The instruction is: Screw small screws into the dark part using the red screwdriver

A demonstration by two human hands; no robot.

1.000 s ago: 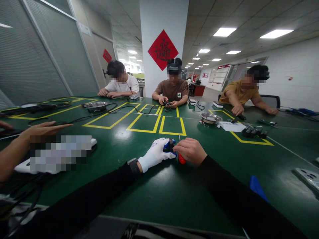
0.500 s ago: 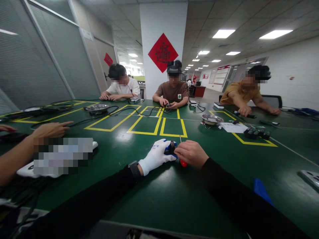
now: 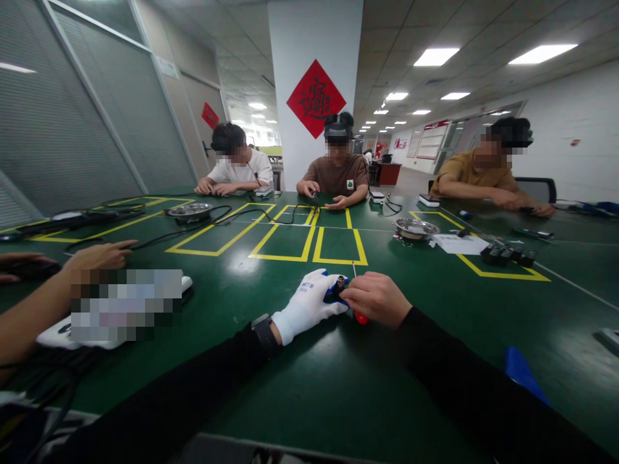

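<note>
My left hand (image 3: 314, 298), in a white glove with blue palm coating, is closed around a small black part with a round metal end (image 3: 341, 281). Against its right side press the pinched fingers of my bare right hand (image 3: 377, 298); what lies between those fingertips is hidden. A screwdriver shows on both sides of my right hand: a thin shaft beyond it and a red handle (image 3: 360, 318) below it. Whether the hand grips the screwdriver or it lies on the table, I cannot tell.
The green table (image 3: 300, 380) bears yellow tape outlines. Metal bowls (image 3: 416, 230), white paper (image 3: 460, 244) and black parts (image 3: 507, 256) lie farther off. A blue object (image 3: 525, 375) is at right. At left are a co-worker's hand (image 3: 99, 261) and a white device (image 3: 53, 335). Three people sit opposite.
My hands stay together on the black part, with little change in pose. The view has shifted slightly. Across the table, the co-worker at right has drawn an arm back.
</note>
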